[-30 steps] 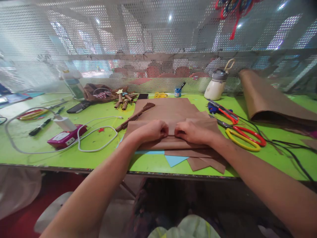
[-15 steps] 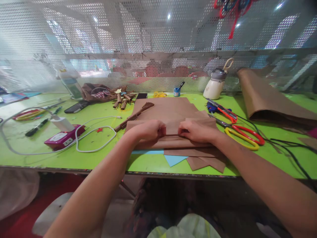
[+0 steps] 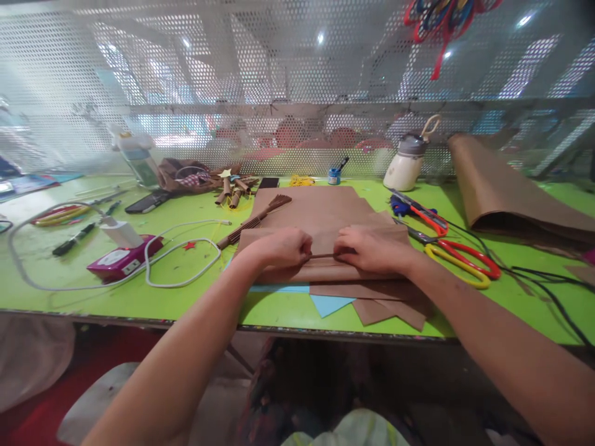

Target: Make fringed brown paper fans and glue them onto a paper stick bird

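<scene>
My left hand and my right hand are both closed, pinching a thin rolled strip of brown paper that stretches between them. The strip lies on a stack of brown paper sheets in the middle of the green table. A blue paper piece sticks out from under the stack at the near edge. A bundle of thin brown paper rolls lies just left of the sheets.
Red and yellow scissors and a blue-orange tool lie to the right, with a big brown paper roll beyond. A pink box with a white charger cable, pens and phones lie left. A perforated metal screen closes the back.
My hands have moved slightly apart along the rolled strip, so more of it shows between them. The view shifted a little.
</scene>
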Motion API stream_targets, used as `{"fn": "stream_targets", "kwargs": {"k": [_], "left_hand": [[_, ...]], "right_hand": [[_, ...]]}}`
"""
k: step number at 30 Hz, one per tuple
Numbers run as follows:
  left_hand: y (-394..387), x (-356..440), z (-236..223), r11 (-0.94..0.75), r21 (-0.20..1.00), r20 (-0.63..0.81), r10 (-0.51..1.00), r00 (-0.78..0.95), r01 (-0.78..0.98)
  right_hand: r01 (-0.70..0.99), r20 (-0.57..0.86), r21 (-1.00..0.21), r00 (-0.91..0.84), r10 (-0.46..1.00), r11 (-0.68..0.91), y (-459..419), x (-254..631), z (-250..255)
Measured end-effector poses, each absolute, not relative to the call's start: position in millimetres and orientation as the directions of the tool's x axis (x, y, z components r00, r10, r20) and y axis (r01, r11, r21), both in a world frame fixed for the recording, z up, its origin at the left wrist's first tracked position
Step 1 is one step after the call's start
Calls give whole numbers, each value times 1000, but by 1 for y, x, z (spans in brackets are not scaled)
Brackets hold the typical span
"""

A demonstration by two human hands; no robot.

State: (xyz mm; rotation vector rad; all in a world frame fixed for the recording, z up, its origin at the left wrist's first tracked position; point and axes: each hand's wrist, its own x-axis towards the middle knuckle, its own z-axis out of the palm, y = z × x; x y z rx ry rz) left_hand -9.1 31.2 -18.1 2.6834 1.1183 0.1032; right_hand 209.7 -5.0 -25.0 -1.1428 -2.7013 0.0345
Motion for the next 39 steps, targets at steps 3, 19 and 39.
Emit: {"fn": "stream_targets", "kwargs": {"k": [3, 19, 39], "left_hand": [[30, -8, -18, -713, 205, 24, 688, 725, 670], [32, -9, -2, -556, 636, -27, 678, 735, 535], [27, -9, -7, -372, 826, -77, 671, 737, 424]], "right_hand": [[724, 206, -185, -633, 746, 665, 0, 205, -28], [699, 458, 140, -673, 580, 701, -20, 197, -18], [580, 580, -238, -559, 593, 779, -20, 198, -22]]}}
